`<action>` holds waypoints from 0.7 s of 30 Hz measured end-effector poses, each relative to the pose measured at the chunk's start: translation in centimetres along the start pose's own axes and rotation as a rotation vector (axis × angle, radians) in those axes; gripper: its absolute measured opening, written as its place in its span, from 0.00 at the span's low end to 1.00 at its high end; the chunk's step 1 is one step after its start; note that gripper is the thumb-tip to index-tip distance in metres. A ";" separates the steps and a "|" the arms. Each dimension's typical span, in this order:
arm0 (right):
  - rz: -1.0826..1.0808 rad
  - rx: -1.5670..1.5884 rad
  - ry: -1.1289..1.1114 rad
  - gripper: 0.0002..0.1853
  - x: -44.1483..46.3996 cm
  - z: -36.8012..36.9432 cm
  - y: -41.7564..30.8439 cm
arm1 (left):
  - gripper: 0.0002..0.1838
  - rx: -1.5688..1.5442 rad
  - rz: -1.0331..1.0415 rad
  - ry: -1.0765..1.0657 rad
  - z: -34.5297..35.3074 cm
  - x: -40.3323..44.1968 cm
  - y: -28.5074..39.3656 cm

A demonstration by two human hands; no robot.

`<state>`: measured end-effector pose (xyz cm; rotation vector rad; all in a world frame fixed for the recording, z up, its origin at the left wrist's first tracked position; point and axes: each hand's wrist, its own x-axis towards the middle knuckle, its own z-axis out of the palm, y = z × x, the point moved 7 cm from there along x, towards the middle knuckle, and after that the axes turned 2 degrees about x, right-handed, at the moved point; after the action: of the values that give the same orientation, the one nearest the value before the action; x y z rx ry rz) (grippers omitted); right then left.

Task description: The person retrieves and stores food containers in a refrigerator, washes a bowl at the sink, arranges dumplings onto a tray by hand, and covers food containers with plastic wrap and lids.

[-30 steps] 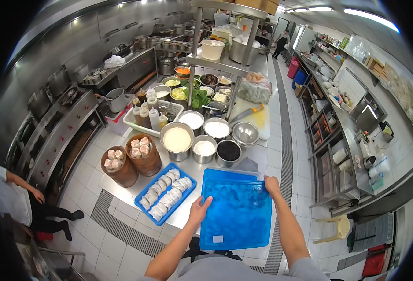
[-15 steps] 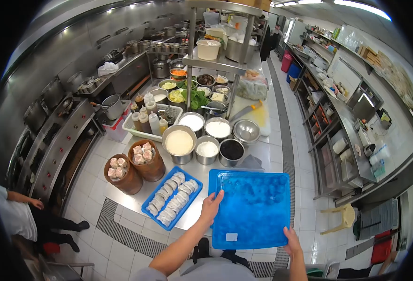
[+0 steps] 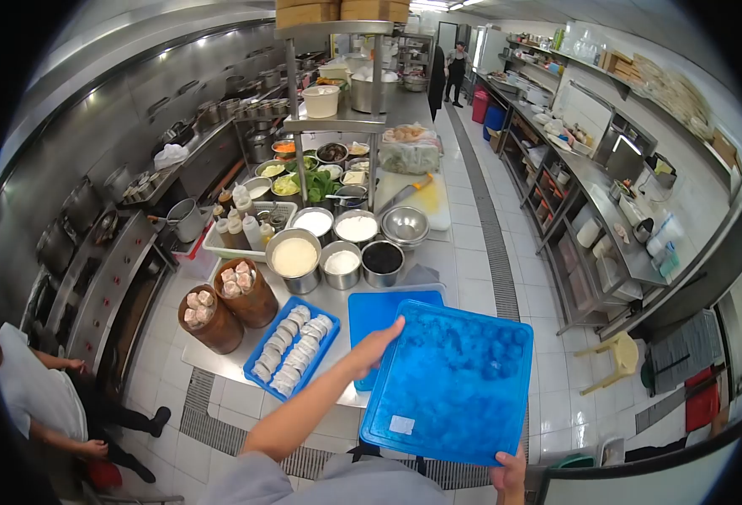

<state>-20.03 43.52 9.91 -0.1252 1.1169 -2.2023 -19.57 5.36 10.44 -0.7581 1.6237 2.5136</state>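
A blue plastic container with a translucent lid (image 3: 451, 379) is held in front of me, tilted, with round shapes showing dimly through the lid and a white label near one corner. My left hand (image 3: 375, 349) is closed on its left edge, thumb on top. At the lower right corner my right hand (image 3: 508, 473) grips it. Partly behind the container, another flat blue piece (image 3: 371, 316) lies on the steel table. To its left stands a blue tray (image 3: 331, 343) with two rows of white dumplings (image 3: 304, 347). Two brown cylindrical containers (image 3: 219, 335) topped with pinkish dumplings stand beyond that.
Metal bowls of white powder (image 3: 294, 257) and dark filling (image 3: 383, 259) stand behind, near squeeze bottles (image 3: 249, 229). A knife (image 3: 409, 192) lies on a cutting board (image 3: 434, 215). One person (image 3: 60, 387) is at left, another (image 3: 456, 71) far back. A yellow stool (image 3: 615, 362) stands right.
The blue lidded container has moved right and nearer to me and tilted, uncovering more of the blue piece on the table. My view has turned right. The person at left shows more.
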 end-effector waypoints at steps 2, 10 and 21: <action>0.010 0.028 0.027 0.44 -1.8 -0.1 0.0 | 0.52 0.289 -0.070 0.018 0.8 0.6 3.2; -0.155 0.093 0.087 0.42 -7.2 0.7 0.0 | 0.48 0.785 0.097 0.088 5.0 8.1 4.4; -0.608 0.180 0.447 0.39 -18.3 4.3 0.1 | 0.45 0.264 -0.086 -0.759 25.2 6.6 4.4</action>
<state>-4.15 51.41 16.19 0.1328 1.2164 -2.9679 -36.02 23.89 19.61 0.1505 1.5180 2.0605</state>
